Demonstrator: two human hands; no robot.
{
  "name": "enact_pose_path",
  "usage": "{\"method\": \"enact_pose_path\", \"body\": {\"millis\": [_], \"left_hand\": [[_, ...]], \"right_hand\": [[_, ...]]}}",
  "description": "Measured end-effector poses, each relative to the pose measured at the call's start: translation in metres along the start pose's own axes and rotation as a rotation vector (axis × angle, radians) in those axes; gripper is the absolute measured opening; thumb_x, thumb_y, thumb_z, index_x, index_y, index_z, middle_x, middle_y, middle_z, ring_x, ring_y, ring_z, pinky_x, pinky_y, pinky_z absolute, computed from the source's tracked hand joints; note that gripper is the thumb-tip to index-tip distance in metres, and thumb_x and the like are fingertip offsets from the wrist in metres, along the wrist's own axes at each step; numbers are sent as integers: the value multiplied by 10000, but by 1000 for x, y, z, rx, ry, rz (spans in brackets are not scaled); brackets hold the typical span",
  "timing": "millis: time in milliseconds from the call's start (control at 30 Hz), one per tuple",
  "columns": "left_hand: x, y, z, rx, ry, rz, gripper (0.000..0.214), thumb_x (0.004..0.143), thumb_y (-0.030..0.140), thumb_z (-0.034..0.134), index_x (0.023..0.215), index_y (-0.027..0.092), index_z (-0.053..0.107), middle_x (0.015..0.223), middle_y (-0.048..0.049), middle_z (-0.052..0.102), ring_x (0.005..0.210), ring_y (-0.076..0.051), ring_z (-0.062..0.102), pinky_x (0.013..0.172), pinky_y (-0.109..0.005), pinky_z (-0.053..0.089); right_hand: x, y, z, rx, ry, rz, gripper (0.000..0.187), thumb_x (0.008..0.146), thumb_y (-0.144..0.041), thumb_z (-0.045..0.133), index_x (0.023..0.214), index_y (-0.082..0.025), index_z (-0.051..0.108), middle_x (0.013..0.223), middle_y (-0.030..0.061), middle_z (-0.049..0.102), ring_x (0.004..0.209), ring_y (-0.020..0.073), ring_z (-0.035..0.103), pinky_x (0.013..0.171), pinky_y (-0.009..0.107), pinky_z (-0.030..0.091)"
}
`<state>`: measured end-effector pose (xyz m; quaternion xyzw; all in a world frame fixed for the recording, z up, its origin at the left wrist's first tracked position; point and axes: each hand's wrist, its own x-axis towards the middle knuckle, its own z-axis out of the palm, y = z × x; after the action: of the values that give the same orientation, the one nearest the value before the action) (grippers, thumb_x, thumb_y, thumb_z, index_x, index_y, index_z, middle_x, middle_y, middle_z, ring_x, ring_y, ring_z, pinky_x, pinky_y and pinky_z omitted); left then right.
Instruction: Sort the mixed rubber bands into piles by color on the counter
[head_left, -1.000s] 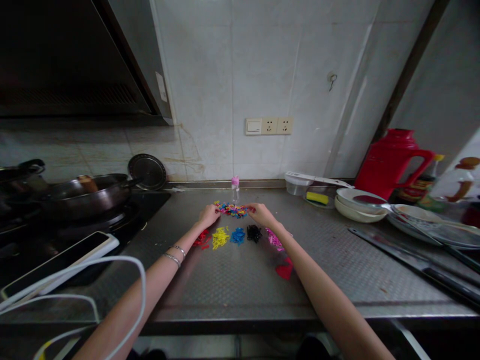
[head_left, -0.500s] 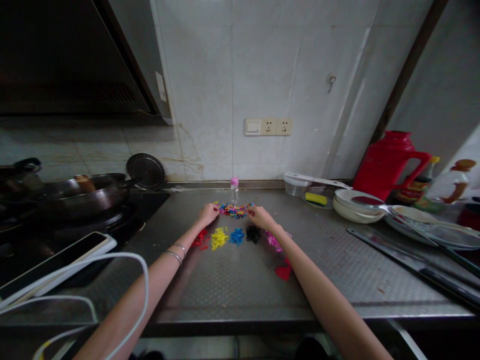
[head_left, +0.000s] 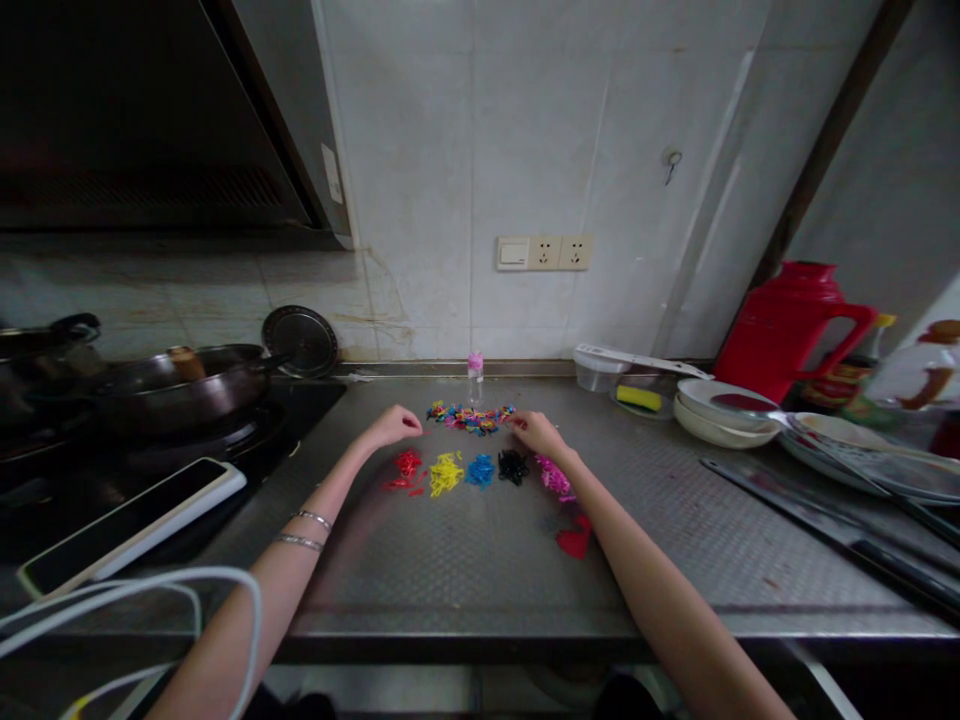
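A heap of mixed small coloured bands (head_left: pixel 471 419), too fine to make out singly, stretches across the steel counter. In front of it lie separate piles: red bands (head_left: pixel 407 466), yellow bands (head_left: pixel 447 474), blue bands (head_left: pixel 480 470), black bands (head_left: pixel 514 467) and pink bands (head_left: pixel 555 479). My left hand (head_left: pixel 394 425) hovers left of the heap, above the red pile, fingertips pinched together. At the heap's right end, my right hand (head_left: pixel 541 434) has its fingers closed in a pinch. What either pinch holds is too small to see.
A small clear bottle with a pink top (head_left: pixel 475 378) stands behind the heap. Near my right forearm lies a red heart-shaped piece (head_left: pixel 575 540). Bowls (head_left: pixel 716 420) and a long knife (head_left: pixel 780 495) are on the right; a pan (head_left: pixel 187 390) and phone (head_left: pixel 135 520) on the left.
My left hand has moved left, away from the heap's left end and toward the red pile. The right hand stays at the heap's right end. The view has shifted slightly.
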<state>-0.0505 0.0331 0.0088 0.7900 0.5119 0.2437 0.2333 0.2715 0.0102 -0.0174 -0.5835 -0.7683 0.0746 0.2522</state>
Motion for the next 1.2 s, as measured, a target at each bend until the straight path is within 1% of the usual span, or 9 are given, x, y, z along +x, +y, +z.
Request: {"method": "enact_pose_path", "body": {"millis": [133,233,367,433,567,733,900,1033,1200], "left_hand": [[-12,4,-14,-5,-126,7,205,602,292,572,678,148,697,685,-37,674,658,-153,570,610,-208,394],[-19,7,-23,14,-213,22,220,596,319,589,684,152,701,678,-34,669,616,-134,544,572,-196,366],[-28,10,-30,11,-281,-43,281,587,401,613,673,147,700,516,-9,592,453,-91,423,450,-199,277],[-32,11,-32,-31,-267,-89,341,593,464,604,657,140,688,470,-1,542,407,-75,358,411,-205,227],[-32,9,-29,-148,-204,-136,429,610,541,571,679,129,667,503,-3,522,398,-56,322,386,-197,194],[-27,1,-22,-173,-152,-158,464,605,565,567,683,114,647,530,-2,513,407,-45,320,379,-181,180],[-23,0,-17,-153,-113,-164,504,589,588,562,704,105,645,544,-5,525,406,-47,320,380,-187,185],[-21,4,-14,-135,-98,-136,515,592,594,554,701,100,649,540,-7,529,408,-52,319,383,-194,184],[-19,5,-11,-135,-86,-107,499,602,582,555,689,100,649,537,-7,534,422,-59,335,396,-196,200]], "right_hand": [[1,7,0,-39,37,95,296,774,-261,445,1004,-253,632,935,31,653,835,163,583,719,219,409],[2,9,1,-50,54,113,296,779,-269,434,998,-258,633,949,33,651,853,172,583,720,229,412],[3,6,3,-84,25,137,305,771,-234,430,1003,-257,627,954,43,647,859,180,586,692,226,413],[5,4,4,-111,23,145,313,779,-224,409,1004,-261,623,972,48,640,882,189,581,686,233,415],[10,0,5,-169,-7,120,317,812,-266,378,1041,-272,598,973,52,635,884,197,580,682,254,426],[21,-8,3,-317,-80,1,350,848,-319,355,1159,-296,513,1061,58,596,924,193,565,704,263,437],[31,-17,1,-498,-158,-57,313,845,-252,360,1058,-218,587,1028,110,597,952,210,556,749,293,435],[34,-21,0,-503,-150,-70,278,828,-246,397,983,-185,620,1019,124,600,968,221,549,773,297,427],[33,-21,-3,-498,-144,-75,266,824,-286,420,967,-206,629,1024,107,597,940,203,560,745,262,427]]}}
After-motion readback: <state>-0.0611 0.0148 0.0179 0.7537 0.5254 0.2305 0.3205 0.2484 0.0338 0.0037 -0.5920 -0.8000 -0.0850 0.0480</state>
